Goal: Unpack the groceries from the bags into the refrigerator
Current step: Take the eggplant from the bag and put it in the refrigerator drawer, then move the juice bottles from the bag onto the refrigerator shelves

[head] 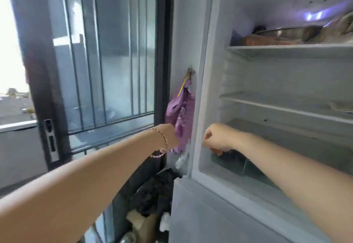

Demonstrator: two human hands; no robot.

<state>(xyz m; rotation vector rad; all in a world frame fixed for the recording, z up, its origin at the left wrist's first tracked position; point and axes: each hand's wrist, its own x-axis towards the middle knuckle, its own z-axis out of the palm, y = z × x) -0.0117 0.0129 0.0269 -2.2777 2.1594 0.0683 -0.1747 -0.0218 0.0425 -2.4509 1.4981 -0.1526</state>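
Refrigerator [214, 55] stands open in front of me, and the groceries I can make out sit in two places. Blurred brownish food and a metal dish are on the top shelf [286, 49], and a dark green package [236, 163] lies in the lowest compartment at its front left corner.

My right hand [217, 137] reaches into that corner with its fingers curled down onto the package. I cannot tell whether they are gripping it or only resting on it. My left hand [169, 135], with a bracelet [164, 138] at the wrist, is outside the cabinet against the purple bag [181, 113], which hangs from a hook on the refrigerator's outer left side. Its fingers are hidden, so I cannot tell its grip either.

I judge that one item is being set into the bottom compartment. The next move calls for letting the package settle flat and drawing the right hand out over the front lip. After that comes checking whether the purple bag holds anything to unpack.
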